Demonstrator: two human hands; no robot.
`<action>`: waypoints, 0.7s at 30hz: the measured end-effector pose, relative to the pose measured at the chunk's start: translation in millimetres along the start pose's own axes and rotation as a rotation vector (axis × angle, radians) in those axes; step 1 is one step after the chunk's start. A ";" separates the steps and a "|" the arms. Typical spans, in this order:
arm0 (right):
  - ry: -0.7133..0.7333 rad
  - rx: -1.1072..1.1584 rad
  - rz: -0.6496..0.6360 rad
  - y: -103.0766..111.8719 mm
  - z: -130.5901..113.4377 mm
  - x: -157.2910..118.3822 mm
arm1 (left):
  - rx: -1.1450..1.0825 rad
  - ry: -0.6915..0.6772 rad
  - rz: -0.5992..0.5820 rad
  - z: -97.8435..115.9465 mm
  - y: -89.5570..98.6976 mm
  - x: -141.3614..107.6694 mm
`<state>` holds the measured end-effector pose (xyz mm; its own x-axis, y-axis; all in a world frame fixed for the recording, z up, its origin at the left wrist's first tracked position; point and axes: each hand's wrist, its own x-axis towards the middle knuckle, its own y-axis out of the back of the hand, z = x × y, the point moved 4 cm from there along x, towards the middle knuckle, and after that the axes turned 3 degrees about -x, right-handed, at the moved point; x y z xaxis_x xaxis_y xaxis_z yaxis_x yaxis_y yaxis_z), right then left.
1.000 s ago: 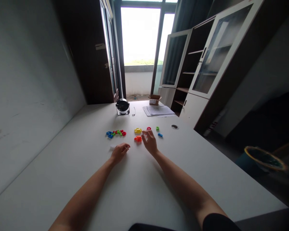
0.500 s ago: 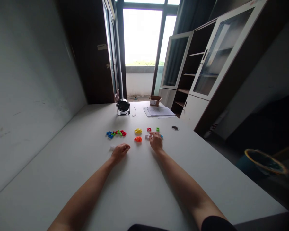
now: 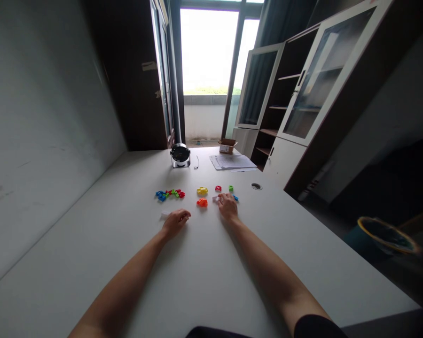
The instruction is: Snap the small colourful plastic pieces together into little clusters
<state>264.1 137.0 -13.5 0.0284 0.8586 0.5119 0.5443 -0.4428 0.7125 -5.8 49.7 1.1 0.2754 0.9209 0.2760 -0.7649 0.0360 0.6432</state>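
**Head view: how's the room laid out?**

A long white surface [image 3: 211,281] runs toward a bright window [image 3: 207,51], with a glass-fronted cabinet [image 3: 320,75] past its right edge. Near the far edge sit a desk fan [image 3: 180,156], a stack of papers [image 3: 231,162] and a cardboard box [image 3: 227,146].

**And the hands?**

Both are mid-surface. Since a second ago, the right hand [image 3: 228,207] has shifted right, and now lies against a blue plastic piece [image 3: 236,198]. Its fingers [image 3: 221,197] are low over a pale piece [image 3: 216,199]; whether they grip it, I can't tell.

**The left?**

The left hand [image 3: 175,223] is loosely curled, with nothing visible in it, just beside a white piece [image 3: 165,214]. Ahead lie an orange piece [image 3: 202,203], a yellow piece [image 3: 202,191], a red piece [image 3: 217,188], a green piece [image 3: 230,188] and a multicoloured row of pieces [image 3: 169,195].
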 end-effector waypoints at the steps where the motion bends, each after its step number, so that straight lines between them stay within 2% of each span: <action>1: 0.004 0.017 0.007 0.6 -0.2 -0.3 | 0.002 0.002 -0.001 0.3 0.1 0.0; 13: 0.035 -0.025 0.030 2.0 -8.6 1.0 | -0.004 0.008 -0.005 2.1 0.8 -0.4; 21: 0.039 0.012 -0.006 -3.2 -3.5 1.1 | -0.002 0.000 0.002 4.1 0.2 -0.6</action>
<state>259.5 138.4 -13.5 -0.0070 0.8503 0.5262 0.5544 -0.4347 0.7097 -3.7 47.5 4.0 0.2741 0.9209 0.2771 -0.7665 0.0352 0.6413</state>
